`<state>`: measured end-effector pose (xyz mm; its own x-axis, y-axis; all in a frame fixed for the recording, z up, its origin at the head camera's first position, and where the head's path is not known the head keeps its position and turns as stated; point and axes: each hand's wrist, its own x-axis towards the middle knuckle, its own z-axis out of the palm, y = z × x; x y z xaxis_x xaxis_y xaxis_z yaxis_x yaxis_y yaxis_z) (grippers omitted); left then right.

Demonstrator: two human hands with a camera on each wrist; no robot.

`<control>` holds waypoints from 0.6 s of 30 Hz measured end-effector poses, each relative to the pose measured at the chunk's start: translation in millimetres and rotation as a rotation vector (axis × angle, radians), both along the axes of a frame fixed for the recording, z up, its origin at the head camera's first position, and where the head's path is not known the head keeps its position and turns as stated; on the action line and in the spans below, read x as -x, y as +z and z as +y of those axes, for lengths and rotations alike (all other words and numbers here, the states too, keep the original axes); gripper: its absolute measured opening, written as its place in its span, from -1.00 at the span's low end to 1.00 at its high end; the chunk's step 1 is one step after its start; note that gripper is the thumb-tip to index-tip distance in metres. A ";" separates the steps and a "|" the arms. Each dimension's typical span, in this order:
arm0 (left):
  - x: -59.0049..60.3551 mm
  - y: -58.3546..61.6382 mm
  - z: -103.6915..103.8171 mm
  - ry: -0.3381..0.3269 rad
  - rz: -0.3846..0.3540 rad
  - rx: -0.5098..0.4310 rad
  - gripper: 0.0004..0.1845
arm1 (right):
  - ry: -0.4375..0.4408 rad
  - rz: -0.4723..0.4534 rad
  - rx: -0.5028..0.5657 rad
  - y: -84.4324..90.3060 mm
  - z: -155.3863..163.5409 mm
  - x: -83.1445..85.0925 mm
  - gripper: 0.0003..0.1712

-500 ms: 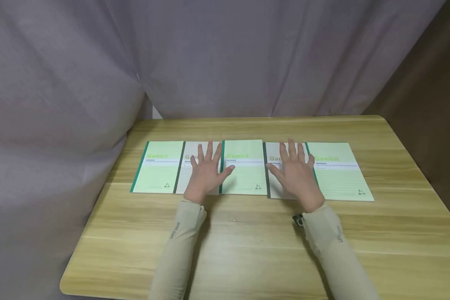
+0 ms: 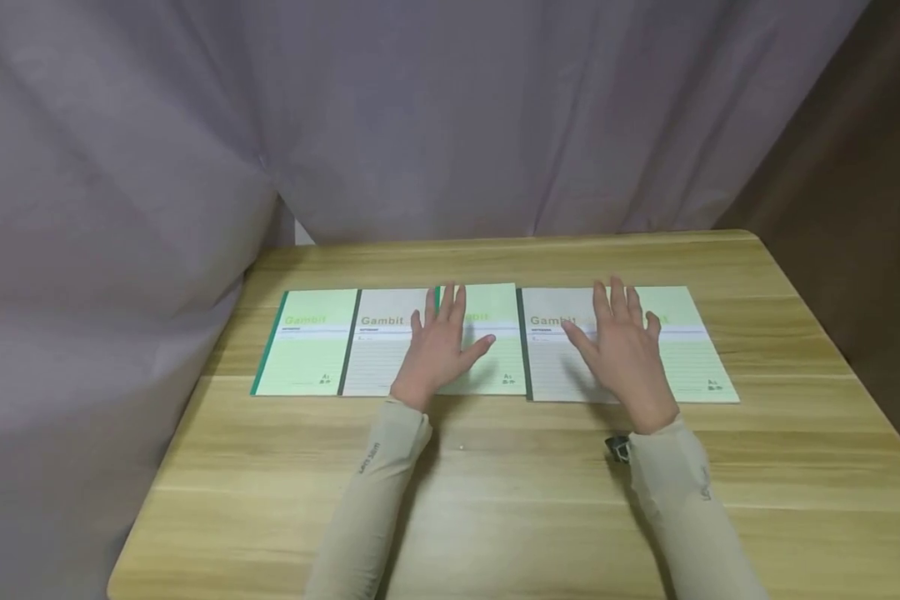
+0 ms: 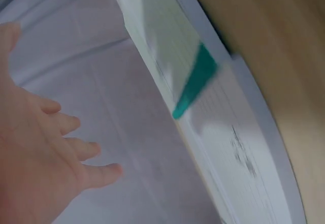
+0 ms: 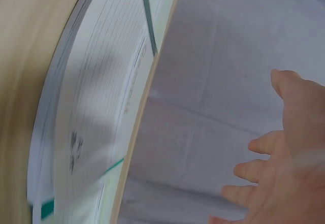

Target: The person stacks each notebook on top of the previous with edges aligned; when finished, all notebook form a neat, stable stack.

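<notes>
Several Gambit notebooks lie flat side by side in a row, pale green and white covers alternating. My left hand, fingers straight and thumb spread, hovers palm down over the left part of the middle green notebook and the edge of the white notebook beside it. Over the other white notebook and the rightmost green notebook, my right hand is spread likewise. Both wrist views show a gap between each hand and the covers. Neither hand holds anything. Another green notebook lies at the far left.
The notebooks lie on a wood-grain table with rounded corners. A grey curtain hangs behind it and along the left side. A small dark object shows beside the right cuff.
Both hands have shifted right above the row, the left from the white notebook toward the middle green one. The head view has moved slightly; the notebooks keep their order.
</notes>
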<state>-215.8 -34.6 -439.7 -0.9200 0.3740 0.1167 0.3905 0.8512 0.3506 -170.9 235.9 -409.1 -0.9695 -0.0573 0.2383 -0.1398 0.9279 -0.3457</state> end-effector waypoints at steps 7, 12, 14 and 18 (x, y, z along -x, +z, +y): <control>-1.1 -8.5 24.3 -0.043 0.001 0.014 0.00 | -0.033 -0.011 0.006 -2.0 20.7 -10.3 -0.04; -3.1 -8.5 42.5 -0.059 -0.027 0.024 0.01 | -0.047 -0.021 0.017 -2.5 32.4 -15.7 -0.03; -3.8 -8.5 50.4 -0.066 -0.034 0.037 0.02 | -0.052 -0.017 0.014 -3.2 37.0 -17.4 -0.03; -5.2 -8.2 64.6 -0.087 -0.051 0.017 0.02 | -0.055 -0.014 0.014 -6.0 45.9 -19.7 -0.02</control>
